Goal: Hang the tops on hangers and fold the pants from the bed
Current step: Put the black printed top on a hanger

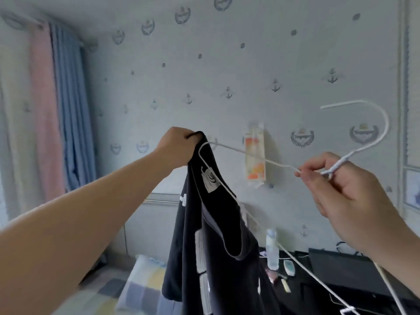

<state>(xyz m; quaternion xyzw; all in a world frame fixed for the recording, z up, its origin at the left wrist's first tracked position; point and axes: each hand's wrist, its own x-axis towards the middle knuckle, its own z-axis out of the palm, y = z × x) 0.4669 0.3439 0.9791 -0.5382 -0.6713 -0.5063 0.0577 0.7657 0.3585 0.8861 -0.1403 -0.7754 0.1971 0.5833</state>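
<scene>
Before anchor wallpaper (227, 53), left grip (176, 146) clutches the black top (211, 258), right grip (341, 189) pinches the hanger (341, 162): keep collar taut while threading.

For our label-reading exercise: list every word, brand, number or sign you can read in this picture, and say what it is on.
No text is legible enough to quote.
Neck label of the black top: dark logo, print too small.
Packet on the wall: orange print, blurred.
Bottle: label blurred.
Wallpaper: anchor and crest emblems, no readable words.
</scene>
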